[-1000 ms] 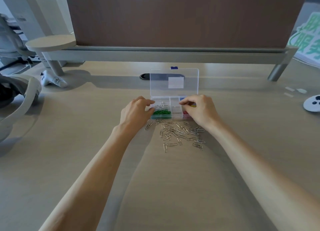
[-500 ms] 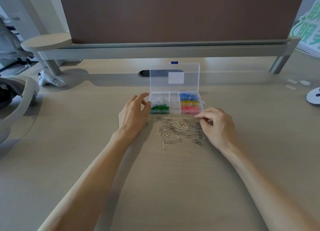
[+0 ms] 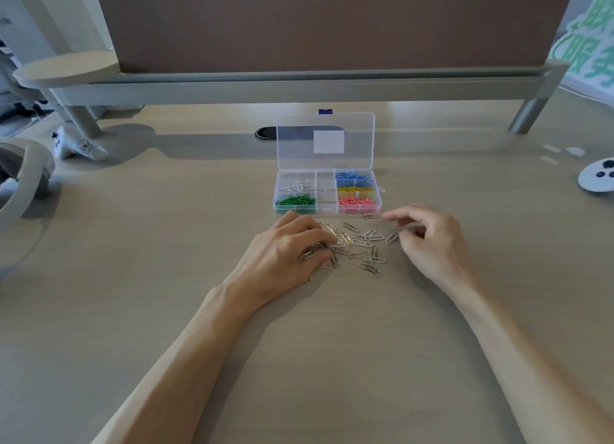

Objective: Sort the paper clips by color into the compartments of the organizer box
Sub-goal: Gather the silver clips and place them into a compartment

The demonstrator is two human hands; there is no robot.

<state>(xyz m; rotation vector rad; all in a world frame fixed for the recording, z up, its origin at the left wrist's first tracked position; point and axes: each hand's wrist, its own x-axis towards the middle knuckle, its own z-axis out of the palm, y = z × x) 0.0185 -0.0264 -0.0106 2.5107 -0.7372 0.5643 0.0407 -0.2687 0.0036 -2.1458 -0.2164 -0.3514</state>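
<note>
Left hand [image 3: 285, 254] palm-down, fingers curled; right hand [image 3: 428, 241] loosely curled

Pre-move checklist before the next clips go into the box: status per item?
1. Organizer box lid open and upright: ok.
2. Silver compartment uncovered, only silver clips in it: ok.
3. Loose pile on the table is all silver paper clips, no colours mixed in: ok.
4. Left hand grip: fingers curled over clips at the pile's left side; firm hold: cannot tell.
5. Right hand grip: one clip lies at its fingertips; pinched or only touched: cannot tell.
6. Path from pile to box free of other things: ok.
</note>
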